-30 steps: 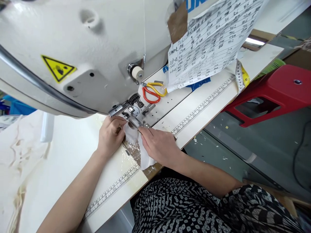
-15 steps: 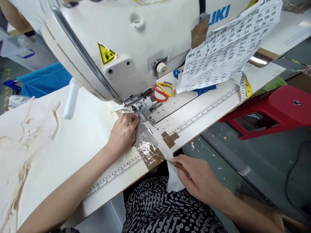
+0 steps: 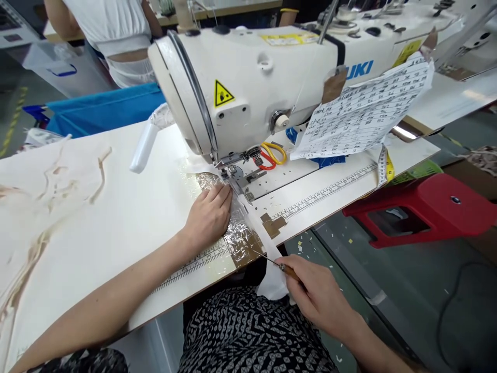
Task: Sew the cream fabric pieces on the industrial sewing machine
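My left hand [image 3: 209,215] lies palm down beside the presser foot [image 3: 225,176], its fingers close together and resting on the surface. My right hand [image 3: 320,292] is closed round the wooden handle of a thin metal awl [image 3: 289,271], whose tip points left over the table's front edge. A white cloth strip [image 3: 267,248] runs from the presser foot down over that edge, passing by my right fingers. Whether they also pinch it is hidden. Clear film over brown tape [image 3: 240,238] covers the table between my hands.
The white sewing machine [image 3: 240,72] stands ahead. Red and yellow-handled scissors [image 3: 274,155] lie by its base, near a handwritten sheet [image 3: 361,114]. A tape measure [image 3: 384,167] hangs near a red stool [image 3: 438,202]. A person in white [image 3: 112,26] is at the back left.
The view has shifted, showing more of the machine's top and the person behind. My left fingers look straighter and flatter. My right hand still holds the awl, its tip nearer the table's edge.
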The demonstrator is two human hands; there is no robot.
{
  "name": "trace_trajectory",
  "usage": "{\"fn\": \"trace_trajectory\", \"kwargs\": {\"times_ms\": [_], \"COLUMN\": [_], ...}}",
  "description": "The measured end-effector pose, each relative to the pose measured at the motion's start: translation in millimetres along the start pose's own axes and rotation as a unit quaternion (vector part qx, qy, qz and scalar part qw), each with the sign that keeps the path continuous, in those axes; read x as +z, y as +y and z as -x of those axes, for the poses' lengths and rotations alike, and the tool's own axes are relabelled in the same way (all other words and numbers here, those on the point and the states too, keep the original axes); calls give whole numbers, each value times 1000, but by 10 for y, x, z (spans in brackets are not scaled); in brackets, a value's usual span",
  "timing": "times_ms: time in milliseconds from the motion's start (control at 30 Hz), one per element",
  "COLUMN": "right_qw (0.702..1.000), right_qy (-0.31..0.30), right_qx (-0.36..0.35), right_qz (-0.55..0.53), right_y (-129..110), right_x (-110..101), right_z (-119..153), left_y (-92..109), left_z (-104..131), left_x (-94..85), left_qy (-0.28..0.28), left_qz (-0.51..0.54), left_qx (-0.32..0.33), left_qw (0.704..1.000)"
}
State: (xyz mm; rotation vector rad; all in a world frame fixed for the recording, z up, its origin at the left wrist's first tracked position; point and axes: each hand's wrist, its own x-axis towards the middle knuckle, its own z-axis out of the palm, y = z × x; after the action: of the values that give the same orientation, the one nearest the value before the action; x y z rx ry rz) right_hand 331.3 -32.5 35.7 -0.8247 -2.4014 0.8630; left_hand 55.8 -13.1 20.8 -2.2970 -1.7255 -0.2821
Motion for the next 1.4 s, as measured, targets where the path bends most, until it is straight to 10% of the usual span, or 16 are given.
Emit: {"fn": "trace_trajectory", "kwargs": {"times_ms": [333, 600, 867, 1400], "right_qw": [959, 707, 891, 944], "right_qy": [40, 87, 82, 94], "right_qx": [135, 333, 239, 167], "right_qz": [-246, -618, -377, -267], "right_y": [99, -47, -68, -98], "right_x": [115, 535, 406, 306], "right_z": [-46, -104, -91, -476], "left_y": [-92, -310, -206, -364], "left_z": [-2, 46, 19, -77], "left_x": [32, 65, 79, 41], "left_qy": [24, 9, 31, 62], "left_qz": [53, 135, 97, 176], "left_qx": [-20, 7, -14, 28], "left_qw": [998, 991, 995, 982]}}
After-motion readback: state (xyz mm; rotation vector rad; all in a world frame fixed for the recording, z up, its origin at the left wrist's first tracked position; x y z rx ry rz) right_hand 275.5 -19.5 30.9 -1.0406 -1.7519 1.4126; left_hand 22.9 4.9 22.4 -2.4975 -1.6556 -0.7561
